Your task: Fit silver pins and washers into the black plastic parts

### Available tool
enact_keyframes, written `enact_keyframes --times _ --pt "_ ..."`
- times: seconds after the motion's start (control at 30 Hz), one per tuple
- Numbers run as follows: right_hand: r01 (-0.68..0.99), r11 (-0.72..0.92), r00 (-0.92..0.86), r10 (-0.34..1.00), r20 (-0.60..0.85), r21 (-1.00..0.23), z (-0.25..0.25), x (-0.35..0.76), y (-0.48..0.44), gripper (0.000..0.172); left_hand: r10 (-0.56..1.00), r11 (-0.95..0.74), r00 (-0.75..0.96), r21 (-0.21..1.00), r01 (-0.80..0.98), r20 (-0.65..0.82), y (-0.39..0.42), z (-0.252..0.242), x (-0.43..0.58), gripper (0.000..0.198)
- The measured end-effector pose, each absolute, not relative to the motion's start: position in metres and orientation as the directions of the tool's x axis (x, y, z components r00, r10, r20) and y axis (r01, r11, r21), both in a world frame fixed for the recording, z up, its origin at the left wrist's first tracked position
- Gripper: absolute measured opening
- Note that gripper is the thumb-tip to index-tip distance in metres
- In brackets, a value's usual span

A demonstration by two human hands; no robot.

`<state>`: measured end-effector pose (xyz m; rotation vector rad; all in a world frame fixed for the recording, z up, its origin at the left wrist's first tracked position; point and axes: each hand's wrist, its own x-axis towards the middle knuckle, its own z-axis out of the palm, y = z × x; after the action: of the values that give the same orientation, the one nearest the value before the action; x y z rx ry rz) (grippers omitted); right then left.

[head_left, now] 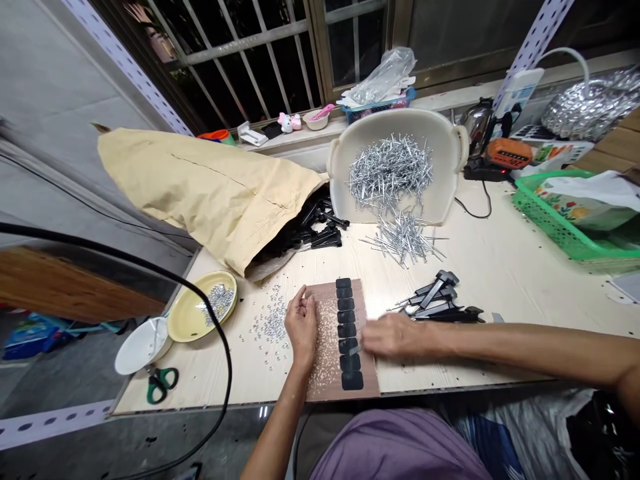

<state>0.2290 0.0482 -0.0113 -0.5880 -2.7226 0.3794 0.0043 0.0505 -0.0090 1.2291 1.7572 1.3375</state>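
Observation:
A flat brown board [370, 373] lies near the table's front edge, with a column of black rounded pads [347, 315] and many small pale specks on it. At the board's left side rests my left hand [301, 327], fingers curled together; whatever they hold is hidden. My right hand [395, 337] is closed and blurred at the board's right edge, beside the lower pads. A small greyish sliver [355, 350] shows by its fingertips, too indistinct to name. Small clear gems [275, 323] lie scattered left of my left hand. Black-handled metal pieces [437, 300] are piled beyond my right hand.
A whitish tub [340, 193] spills metal pins [405, 237] onto the table. Black parts come out of a large paper sack [210, 193]. Left stand a yellow bowl [180, 313], a white bowl [135, 347] and scissors [159, 387]. A green basket [555, 227] is at right; a black cable [227, 347] crosses the left.

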Motion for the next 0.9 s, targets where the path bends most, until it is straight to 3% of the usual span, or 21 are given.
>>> enact_keyframes --times 0.07,0.17,0.23,0.33,0.4,0.6,0.73,0.9 --pt "0.330 0.889 -0.878 0.413 0.244 -0.316 -0.009 0.229 0.045 0.030 0.923 0.069 -0.380 0.941 0.331 0.066 0.050 -0.009 0.005 0.046" --pt "0.578 0.737 -0.702 0.668 0.248 -0.351 -0.004 0.232 0.077 0.026 0.924 0.078 -0.377 0.931 0.356 0.066 0.049 -0.009 0.005 0.046" --pt "0.674 0.674 -0.625 0.739 0.251 -0.303 -0.002 0.236 0.101 0.025 0.923 0.079 -0.379 0.929 0.363 0.070 0.048 -0.008 0.004 0.047" --pt "0.588 0.784 -0.755 0.621 0.213 -0.202 0.000 0.239 0.113 0.026 0.922 0.073 -0.380 0.934 0.350 0.070 0.049 -0.008 0.005 0.046" --pt "0.506 0.838 -0.819 0.542 0.192 -0.205 0.002 0.239 0.109 0.024 0.920 0.063 -0.386 0.943 0.328 0.072 0.049 -0.008 0.005 0.045" --pt "0.689 0.615 -0.567 0.787 0.244 -0.384 0.008 0.240 0.117 0.013 0.920 0.088 -0.390 0.950 0.300 0.038 0.051 -0.007 0.006 0.048" --pt "0.641 0.611 -0.593 0.778 0.207 -0.463 0.004 0.242 0.126 0.011 0.920 0.084 -0.390 0.954 0.287 0.036 0.051 -0.007 0.006 0.047" --pt "0.634 0.656 -0.636 0.744 0.205 -0.410 -0.002 0.233 0.112 0.020 0.923 0.066 -0.381 0.948 0.312 0.061 0.052 -0.011 0.005 0.045"
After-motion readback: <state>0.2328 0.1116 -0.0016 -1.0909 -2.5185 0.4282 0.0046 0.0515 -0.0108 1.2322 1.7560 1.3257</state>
